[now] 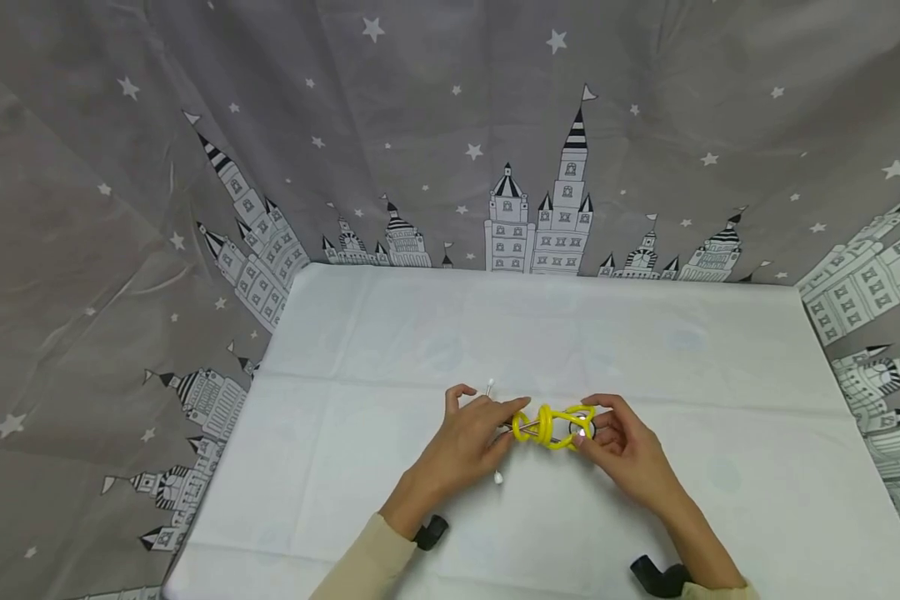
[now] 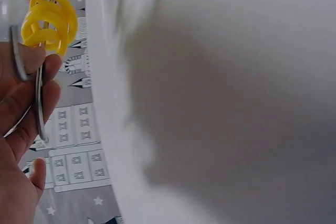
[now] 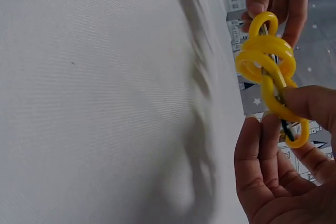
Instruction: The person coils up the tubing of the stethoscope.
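A stethoscope with yellow tubing (image 1: 545,426), coiled and wrapped around itself into a short bundle, is held between both hands above the white surface. My left hand (image 1: 465,437) pinches it at the metal ear tubes (image 2: 39,103), where they come out of the yellow tubing. White ear tips (image 1: 498,477) stick out on either side of that hand. At the other end, my right hand (image 1: 633,454) grips a yellow loop between thumb and fingers, beside the round chest piece (image 1: 585,427). The loop and the fingers partly hide the chest piece.
A white cloth (image 1: 390,333) with fold creases covers the table. Behind it and at both sides hangs a grey curtain (image 1: 420,125) printed with castles and stars. Black wrist-worn pieces (image 1: 432,532) show at both wrists.
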